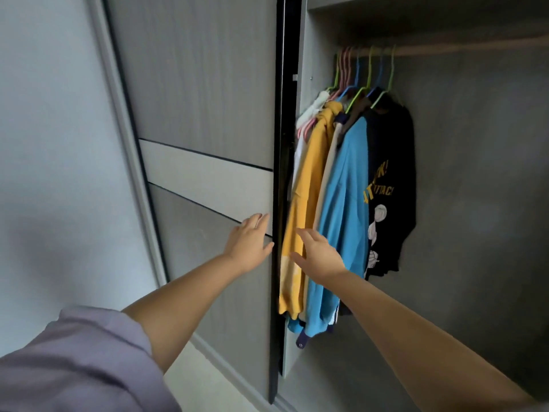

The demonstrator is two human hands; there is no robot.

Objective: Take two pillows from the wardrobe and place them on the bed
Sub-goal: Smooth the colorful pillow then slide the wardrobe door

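Observation:
I face a grey wardrobe whose sliding door [208, 114] covers the left part, leaving the right section open. My left hand [249, 242] lies flat against the door's dark right edge, fingers spread. My right hand [319, 257] reaches past that edge with fingers apart, in front of the hanging clothes [350, 188], holding nothing. No pillows and no bed are in view.
Yellow, beige, blue and black garments hang on coloured hangers from a rail [445, 50] under a shelf. The right of the open section shows bare grey back panel [481, 173]. A pale wall [53, 144] stands to the left of the wardrobe.

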